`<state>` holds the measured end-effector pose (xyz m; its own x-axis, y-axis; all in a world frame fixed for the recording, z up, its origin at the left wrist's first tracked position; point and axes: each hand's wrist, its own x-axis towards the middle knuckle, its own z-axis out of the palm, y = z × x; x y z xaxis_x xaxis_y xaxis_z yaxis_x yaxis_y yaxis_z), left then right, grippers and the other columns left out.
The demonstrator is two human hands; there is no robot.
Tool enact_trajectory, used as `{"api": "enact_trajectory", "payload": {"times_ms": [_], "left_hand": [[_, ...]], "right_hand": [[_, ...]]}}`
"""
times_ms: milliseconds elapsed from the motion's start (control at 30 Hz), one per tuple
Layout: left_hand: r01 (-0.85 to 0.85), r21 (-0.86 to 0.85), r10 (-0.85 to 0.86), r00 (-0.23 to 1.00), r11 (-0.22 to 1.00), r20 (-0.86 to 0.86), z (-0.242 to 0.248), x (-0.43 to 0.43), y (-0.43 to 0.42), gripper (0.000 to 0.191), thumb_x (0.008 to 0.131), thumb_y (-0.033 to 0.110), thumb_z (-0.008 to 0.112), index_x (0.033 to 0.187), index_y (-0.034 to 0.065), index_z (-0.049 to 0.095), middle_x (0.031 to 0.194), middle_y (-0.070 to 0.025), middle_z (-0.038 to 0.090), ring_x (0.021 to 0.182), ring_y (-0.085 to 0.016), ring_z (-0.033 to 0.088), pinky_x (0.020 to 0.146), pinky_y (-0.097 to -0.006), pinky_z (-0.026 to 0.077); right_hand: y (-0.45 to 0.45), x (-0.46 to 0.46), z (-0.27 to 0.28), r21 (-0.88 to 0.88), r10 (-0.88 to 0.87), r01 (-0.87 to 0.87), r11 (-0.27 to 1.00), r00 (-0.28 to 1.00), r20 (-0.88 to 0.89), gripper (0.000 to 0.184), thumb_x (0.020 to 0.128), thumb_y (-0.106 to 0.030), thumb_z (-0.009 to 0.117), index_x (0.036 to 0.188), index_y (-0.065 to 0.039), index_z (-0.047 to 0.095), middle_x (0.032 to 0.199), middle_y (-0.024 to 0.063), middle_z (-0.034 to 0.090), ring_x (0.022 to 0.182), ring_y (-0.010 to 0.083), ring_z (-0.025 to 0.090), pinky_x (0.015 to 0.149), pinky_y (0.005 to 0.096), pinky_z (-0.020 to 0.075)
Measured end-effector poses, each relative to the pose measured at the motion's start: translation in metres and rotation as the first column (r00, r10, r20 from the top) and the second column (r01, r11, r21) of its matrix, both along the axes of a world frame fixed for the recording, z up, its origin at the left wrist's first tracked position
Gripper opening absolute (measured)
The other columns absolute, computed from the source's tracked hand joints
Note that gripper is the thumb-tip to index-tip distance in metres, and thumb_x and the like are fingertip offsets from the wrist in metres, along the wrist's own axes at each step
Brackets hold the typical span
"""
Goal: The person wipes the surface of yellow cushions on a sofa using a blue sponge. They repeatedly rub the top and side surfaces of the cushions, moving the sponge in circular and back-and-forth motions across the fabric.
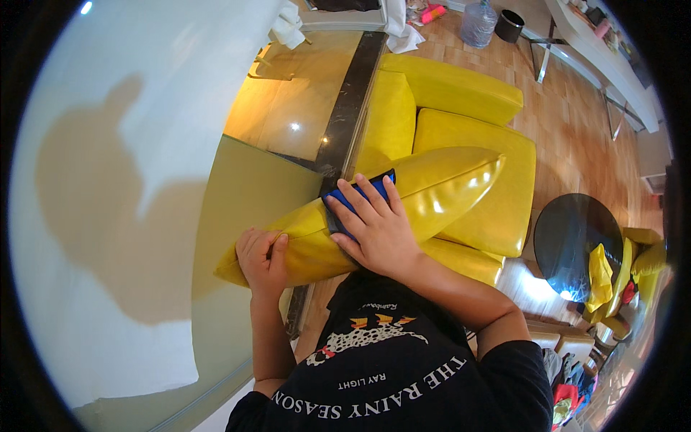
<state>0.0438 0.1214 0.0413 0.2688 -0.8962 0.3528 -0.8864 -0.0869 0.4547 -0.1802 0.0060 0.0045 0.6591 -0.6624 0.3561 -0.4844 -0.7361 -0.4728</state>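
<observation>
A glossy yellow cushion (448,189) is held up in front of my body, tilted, with its seam towards me. My left hand (263,262) grips its lower left end, thumb on the near side. Spread flat over the cushion's middle, my right hand (375,227) presses a blue pad or cloth with dark edging (351,202) against the surface. Fingers and palm hide much of the pad. Behind the cushion stands a yellow armchair (475,173), its seat and far armrest in view.
A white wall (135,227) bearing a shadow rises on the left, beside a glass panel (259,178). On the wooden floor (567,156) stand a round black table (577,243), a large plastic bottle (478,24) and a black bin (509,26). Clothes (572,389) are piled at lower right.
</observation>
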Motion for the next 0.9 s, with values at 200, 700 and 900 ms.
{"api": "enact_trajectory", "payload": {"times_ms": [200, 700, 900], "left_hand": [[-0.087, 0.25, 0.042, 0.982, 0.964, 0.182, -0.039, -0.028, -0.006, 0.036, 0.097, 0.011, 0.063, 0.132, 0.0029, 0.06, 0.134, -0.0206, 0.061, 0.128, -0.038, 0.054, 0.114, -0.0514, 0.037], [0.011, 0.239, -0.052, 0.985, 0.971, 0.164, -0.107, -0.076, -0.035, 0.074, 0.098, 0.043, 0.06, 0.157, 0.0022, 0.042, 0.166, -0.0228, 0.037, 0.156, -0.04, 0.03, 0.128, -0.0579, 0.011], [-0.009, 0.236, -0.045, 0.974, 0.972, 0.222, -0.108, -0.075, -0.039, 0.075, 0.099, 0.047, 0.058, 0.158, 0.0037, 0.043, 0.164, -0.0244, 0.039, 0.154, -0.041, 0.032, 0.127, -0.0585, 0.013]], "right_hand": [[0.018, 0.029, -0.049, 0.041, 0.063, -0.061, 0.997, 0.997, -0.044, 0.06, 0.096, -0.043, 0.063, 0.149, -0.014, 0.057, 0.16, 0.0108, 0.048, 0.152, 0.0337, 0.037, 0.127, 0.0569, 0.0172], [-0.058, -0.065, -0.069, -0.199, -0.414, 0.376, 0.905, 0.886, -0.209, 0.054, 0.098, -0.038, 0.061, 0.145, -0.011, 0.061, 0.155, 0.0109, 0.053, 0.15, 0.0315, 0.04, 0.126, 0.0585, 0.0165], [-0.015, -0.014, -0.071, -0.049, -0.309, 0.305, 0.951, 0.939, -0.151, 0.058, 0.096, -0.037, 0.062, 0.146, -0.008, 0.059, 0.159, 0.013, 0.049, 0.151, 0.0322, 0.039, 0.126, 0.0582, 0.018]]}}
